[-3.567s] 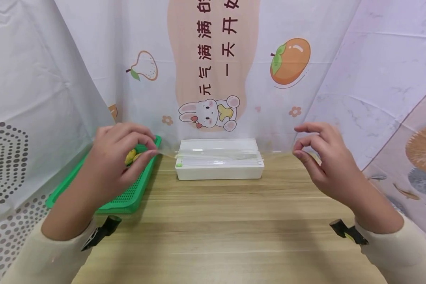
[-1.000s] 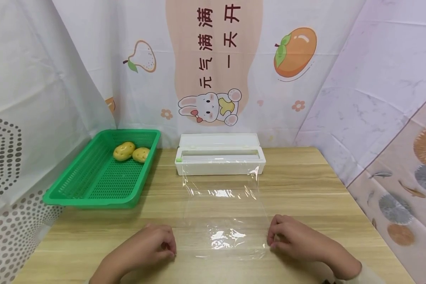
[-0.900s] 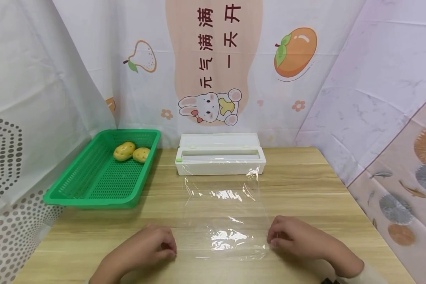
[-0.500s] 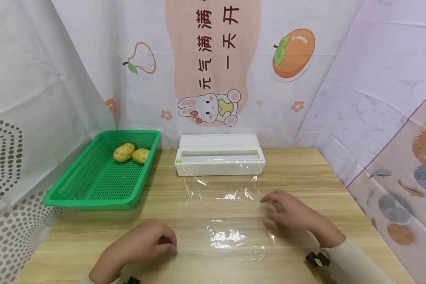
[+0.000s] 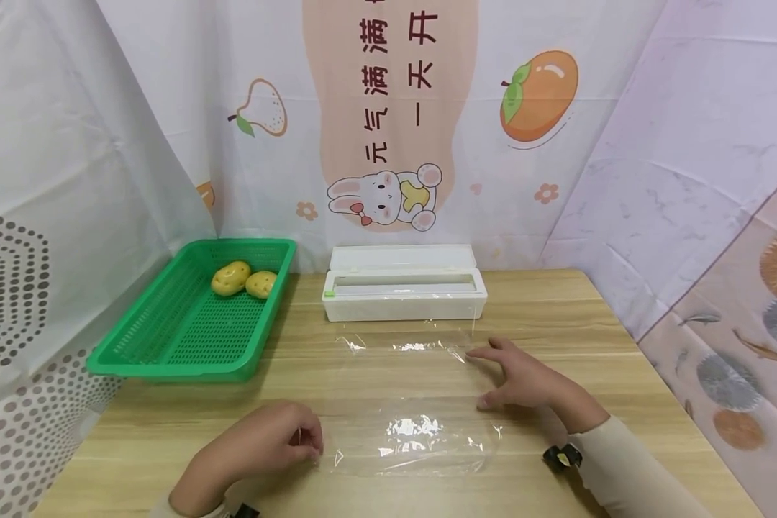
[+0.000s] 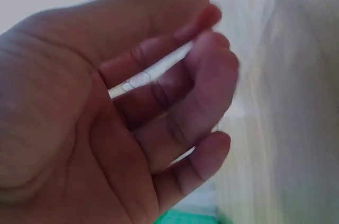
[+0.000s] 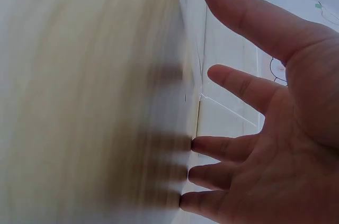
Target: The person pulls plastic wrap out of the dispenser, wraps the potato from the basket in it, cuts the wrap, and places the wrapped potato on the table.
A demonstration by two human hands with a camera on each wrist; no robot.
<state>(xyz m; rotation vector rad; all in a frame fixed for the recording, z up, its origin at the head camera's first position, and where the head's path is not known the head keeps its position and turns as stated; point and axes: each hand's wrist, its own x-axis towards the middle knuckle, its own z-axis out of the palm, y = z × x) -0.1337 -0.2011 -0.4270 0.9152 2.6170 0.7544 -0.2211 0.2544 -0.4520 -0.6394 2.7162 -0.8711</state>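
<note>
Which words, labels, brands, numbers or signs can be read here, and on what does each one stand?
"元气满满": sideways on the printed curtain; the next character is cut off by the picture's edge.
"一天开": sideways, on the same curtain.
Cling film and its dispenser box: no readable text.
Black wrist device: its small mark is too small to read.

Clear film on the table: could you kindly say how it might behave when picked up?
The clear film is probably floppy, given its wrinkles. It is likely light, since it looks thin and the table shows through. Its glossy glints hint at slipperiness.
</note>
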